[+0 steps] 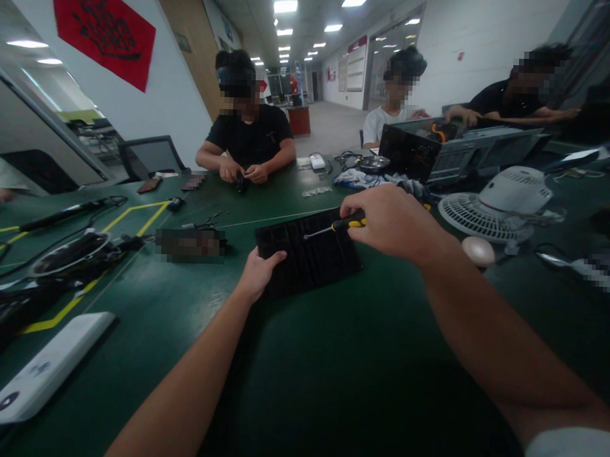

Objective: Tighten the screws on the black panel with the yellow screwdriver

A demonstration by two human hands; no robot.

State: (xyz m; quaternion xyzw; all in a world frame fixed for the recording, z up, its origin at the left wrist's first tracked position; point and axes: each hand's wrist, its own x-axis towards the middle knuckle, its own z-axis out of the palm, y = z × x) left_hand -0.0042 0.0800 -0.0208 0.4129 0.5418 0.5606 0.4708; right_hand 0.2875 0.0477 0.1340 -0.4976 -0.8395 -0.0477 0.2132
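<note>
A flat black case (304, 258) with ridges and compartments lies on the green table in front of me. My left hand (257, 272) grips its near left edge, thumb on top and the other fingers hidden beneath or behind it. In my right hand (385, 221) is a screwdriver (341, 224) with a black and yellow handle. Its metal shaft points left over the middle of the case. Whether the tip touches the case I cannot tell.
On the left lie a white oblong device (50, 366) and black equipment with cables (68, 253). To the right are a white fan (506, 202) and an opened metal computer case (457, 157). Across the green table (380, 364), a person in black (251, 136) handles a small dark object.
</note>
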